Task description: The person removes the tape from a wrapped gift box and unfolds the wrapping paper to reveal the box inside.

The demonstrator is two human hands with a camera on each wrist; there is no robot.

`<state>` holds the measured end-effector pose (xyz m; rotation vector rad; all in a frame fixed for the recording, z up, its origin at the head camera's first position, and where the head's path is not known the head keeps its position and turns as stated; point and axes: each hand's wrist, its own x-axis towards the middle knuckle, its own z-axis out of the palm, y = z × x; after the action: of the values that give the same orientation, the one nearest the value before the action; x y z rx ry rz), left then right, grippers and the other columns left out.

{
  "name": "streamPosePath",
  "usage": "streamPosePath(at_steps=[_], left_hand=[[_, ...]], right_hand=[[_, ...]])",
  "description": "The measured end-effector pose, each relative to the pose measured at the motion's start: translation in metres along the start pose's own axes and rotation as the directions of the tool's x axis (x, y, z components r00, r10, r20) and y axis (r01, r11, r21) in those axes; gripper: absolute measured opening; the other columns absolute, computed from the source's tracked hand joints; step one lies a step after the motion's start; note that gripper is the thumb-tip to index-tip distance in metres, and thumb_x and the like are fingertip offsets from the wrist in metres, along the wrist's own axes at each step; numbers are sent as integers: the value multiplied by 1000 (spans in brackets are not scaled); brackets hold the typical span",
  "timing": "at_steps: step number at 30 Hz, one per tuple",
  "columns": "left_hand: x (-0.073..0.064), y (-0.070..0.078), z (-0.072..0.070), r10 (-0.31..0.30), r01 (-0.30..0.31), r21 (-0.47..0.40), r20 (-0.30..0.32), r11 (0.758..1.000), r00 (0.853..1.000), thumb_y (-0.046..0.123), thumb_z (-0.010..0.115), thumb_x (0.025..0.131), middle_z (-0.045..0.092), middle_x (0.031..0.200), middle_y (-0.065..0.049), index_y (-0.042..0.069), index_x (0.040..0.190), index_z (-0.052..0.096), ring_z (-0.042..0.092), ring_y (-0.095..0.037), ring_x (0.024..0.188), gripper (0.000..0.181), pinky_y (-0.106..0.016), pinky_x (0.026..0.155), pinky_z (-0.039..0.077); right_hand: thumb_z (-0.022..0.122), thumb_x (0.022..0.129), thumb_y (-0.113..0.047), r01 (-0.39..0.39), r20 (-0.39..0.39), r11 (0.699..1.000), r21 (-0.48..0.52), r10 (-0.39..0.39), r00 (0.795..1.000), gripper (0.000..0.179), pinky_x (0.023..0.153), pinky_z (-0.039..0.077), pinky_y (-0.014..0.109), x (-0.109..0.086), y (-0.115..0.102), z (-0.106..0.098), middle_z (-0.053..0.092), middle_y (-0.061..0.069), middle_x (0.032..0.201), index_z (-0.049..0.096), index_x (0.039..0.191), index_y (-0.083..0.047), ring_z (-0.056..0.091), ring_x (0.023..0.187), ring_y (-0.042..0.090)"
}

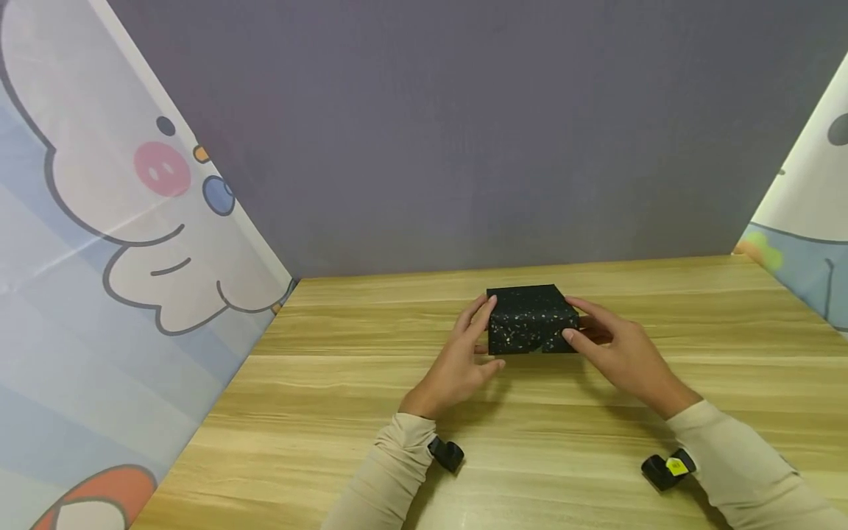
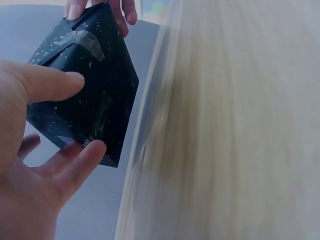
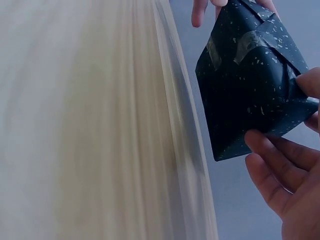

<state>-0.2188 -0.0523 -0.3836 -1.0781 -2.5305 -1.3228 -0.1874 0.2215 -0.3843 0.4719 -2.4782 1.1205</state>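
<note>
A small box wrapped in black paper with pale specks (image 1: 530, 324) is held just above the wooden table, between both hands. Folded flaps and strips of clear tape (image 2: 90, 44) show on it in the wrist views. My left hand (image 1: 460, 361) touches the box's left side with fairly straight, spread fingers; its thumb stands apart, below the near edge. On the other side my right hand (image 1: 626, 353) pinches the right end, thumb on the near face and fingers behind and beneath. Part of the right fingers is hidden by the box in the head view.
The wood-grain table (image 1: 318, 412) lies beneath, with a grey panel (image 1: 464, 132) rising along its far edge. Cartoon-printed sheets (image 1: 86, 294) flank it at left and right. Each sleeve carries a small black wrist camera (image 1: 447, 454).
</note>
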Motion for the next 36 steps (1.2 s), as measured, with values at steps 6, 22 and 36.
streamPosePath(at_steps=[6,22,36], left_hand=[[1,-3,-2,78,-75,83,-36,994,996,-5,75,87,16,166,-3,15,162,20,35,-19,143,95,-25,87,55],[0,-6,-15,-34,36,98,-19,995,999,9,73,93,20,164,10,30,161,17,54,-16,123,90,-25,87,54],[0,1,-25,-92,95,-81,42,992,995,17,72,95,38,153,8,46,156,24,60,-19,109,83,-29,87,54]], right_hand=[[68,99,-27,1,-5,1000,-6,-2,1000,54,75,53,21,0,-1,1,71,13,112,51,149,-19,68,91,20],[53,106,-19,50,91,995,84,-57,994,51,83,51,19,1,0,-3,56,18,140,40,155,-16,66,104,22],[79,89,-22,-17,172,997,76,4,985,90,74,58,32,3,-1,-2,62,17,120,25,158,-3,67,87,19]])
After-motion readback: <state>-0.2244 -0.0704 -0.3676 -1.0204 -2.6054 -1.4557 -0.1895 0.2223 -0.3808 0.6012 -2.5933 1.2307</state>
